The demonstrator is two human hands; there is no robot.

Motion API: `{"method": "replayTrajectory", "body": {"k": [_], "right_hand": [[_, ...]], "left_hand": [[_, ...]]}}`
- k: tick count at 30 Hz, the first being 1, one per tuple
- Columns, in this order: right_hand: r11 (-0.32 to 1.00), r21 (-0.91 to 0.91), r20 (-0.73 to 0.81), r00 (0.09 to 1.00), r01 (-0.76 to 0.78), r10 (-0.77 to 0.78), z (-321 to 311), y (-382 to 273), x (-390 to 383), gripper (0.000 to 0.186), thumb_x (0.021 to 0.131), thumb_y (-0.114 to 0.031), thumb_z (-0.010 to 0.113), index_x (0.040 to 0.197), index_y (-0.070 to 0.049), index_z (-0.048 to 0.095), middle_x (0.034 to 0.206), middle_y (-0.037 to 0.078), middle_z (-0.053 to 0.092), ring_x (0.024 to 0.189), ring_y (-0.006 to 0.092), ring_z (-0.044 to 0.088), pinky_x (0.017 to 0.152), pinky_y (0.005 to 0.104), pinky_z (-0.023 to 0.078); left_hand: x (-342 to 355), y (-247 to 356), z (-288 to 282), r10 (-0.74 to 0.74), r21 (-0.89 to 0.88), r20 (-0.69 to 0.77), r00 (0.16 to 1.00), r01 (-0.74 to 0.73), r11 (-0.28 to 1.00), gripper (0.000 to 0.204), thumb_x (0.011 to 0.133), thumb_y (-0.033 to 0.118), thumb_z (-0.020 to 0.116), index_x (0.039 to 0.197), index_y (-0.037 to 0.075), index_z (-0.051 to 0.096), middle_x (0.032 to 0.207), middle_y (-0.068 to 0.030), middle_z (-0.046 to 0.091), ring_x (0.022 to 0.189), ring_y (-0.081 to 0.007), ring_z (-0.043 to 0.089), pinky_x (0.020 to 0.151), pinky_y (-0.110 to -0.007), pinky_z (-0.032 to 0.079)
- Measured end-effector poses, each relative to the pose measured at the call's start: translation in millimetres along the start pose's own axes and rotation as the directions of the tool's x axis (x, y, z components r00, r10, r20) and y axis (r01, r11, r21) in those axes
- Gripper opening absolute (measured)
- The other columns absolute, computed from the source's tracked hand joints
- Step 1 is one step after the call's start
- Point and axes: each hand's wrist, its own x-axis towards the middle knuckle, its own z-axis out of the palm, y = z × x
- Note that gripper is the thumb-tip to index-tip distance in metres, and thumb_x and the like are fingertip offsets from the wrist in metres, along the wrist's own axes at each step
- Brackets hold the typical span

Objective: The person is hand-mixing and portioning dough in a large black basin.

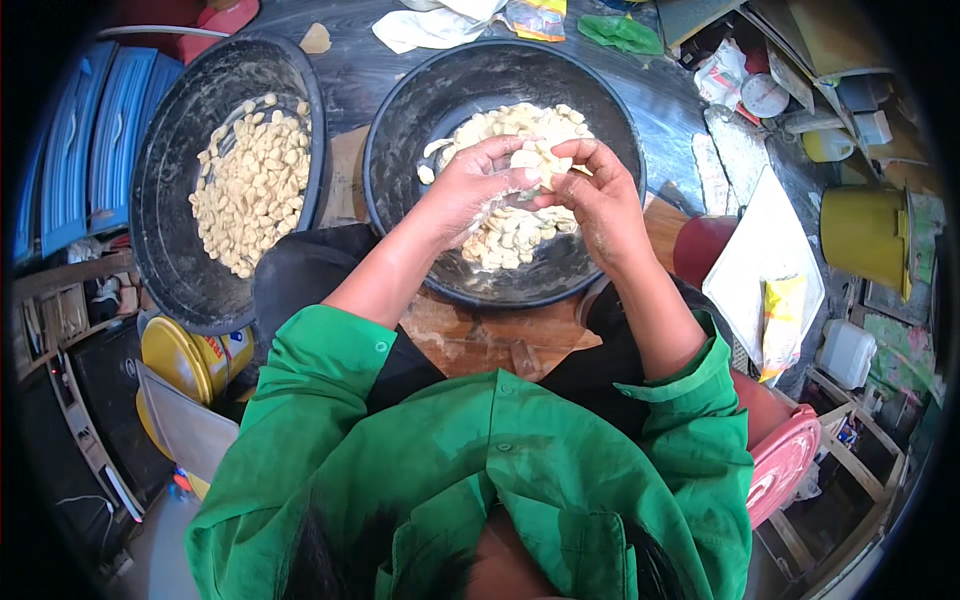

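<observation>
Above a round black basin point(606, 92) in front of me, both my hands meet over a small cluster of pale, floury dough pieces point(540, 160). My left hand point(468, 196) has its fingers curled around the cluster from the left. From the right, my right hand point(603, 200) pinches at the same pieces between thumb and fingers. Flour dusts both hands. Beneath them lies a heap of flattened dough pieces point(510, 240), partly hidden by my hands. A second black basin point(160, 190) on the left holds many small rounded dough pieces point(255, 190).
Blue plastic drawers or crates point(85, 150) stand at the far left, above a yellow bucket point(180, 360). To the right are a white board point(760, 235) with a yellow-and-white packet point(785, 320), a yellow bucket point(865, 235) and a red lid point(785, 465). Plastic bags point(620, 33) lie behind the basins.
</observation>
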Motion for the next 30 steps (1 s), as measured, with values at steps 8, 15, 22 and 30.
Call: {"method": "replayTrajectory", "body": {"k": [8, 15, 22, 30], "right_hand": [[0.665, -0.652, 0.260, 0.931, 0.365, -0.256, -8, 0, 9, 0.034, 0.076, -0.007, 0.066, 0.109, -0.007, 0.060, 0.097, 0.004, 0.057, 0.079, 0.0124, 0.057, 0.069, 0.0241, 0.047], [0.966, -0.189, -0.247, 0.943, 0.177, -0.221, -45, -36, 26, 0.014, 0.085, -0.011, 0.059, 0.097, -0.004, 0.059, 0.085, 0.004, 0.059, 0.076, 0.0109, 0.059, 0.066, 0.0232, 0.047], [0.603, -0.798, 0.095, 0.980, -0.028, 0.172, -73, 34, 62, 0.044, 0.079, -0.032, 0.066, 0.110, -0.002, 0.056, 0.109, 0.015, 0.054, 0.094, 0.0216, 0.056, 0.081, 0.0318, 0.044], [0.346, -0.897, -0.303, 0.953, -0.276, -0.026, -105, 187, 173, 0.102, 0.055, -0.035, 0.082, 0.136, -0.011, 0.024, 0.128, 0.032, 0.032, 0.112, 0.0432, 0.043, 0.094, 0.0427, 0.039]], "left_hand": [[-1, 2, -11, 0.076, 0.276, -0.045, 0.996, -0.060, 0.959, 0.031, 0.081, 0.009, 0.062, 0.108, -0.005, 0.053, 0.096, -0.0089, 0.059, 0.080, -0.0129, 0.059, 0.065, -0.025, 0.051], [-10, 34, -26, 0.224, 0.354, -0.188, 0.956, -0.147, 0.924, 0.020, 0.081, 0.007, 0.058, 0.100, 0.002, 0.057, 0.088, -0.0043, 0.059, 0.077, -0.0111, 0.055, 0.062, -0.024, 0.046], [-7, 26, -39, 0.167, 0.362, -0.258, 0.952, -0.065, 0.930, 0.024, 0.076, 0.013, 0.065, 0.098, 0.007, 0.060, 0.086, -0.0028, 0.057, 0.081, -0.0114, 0.053, 0.074, -0.026, 0.043], [-29, 21, -43, 0.046, 0.990, -0.053, 0.998, 0.059, -0.129, 0.048, 0.077, 0.037, 0.062, 0.115, 0.008, 0.055, 0.118, -0.0198, 0.051, 0.119, -0.0361, 0.041, 0.098, -0.047, 0.030]]}}
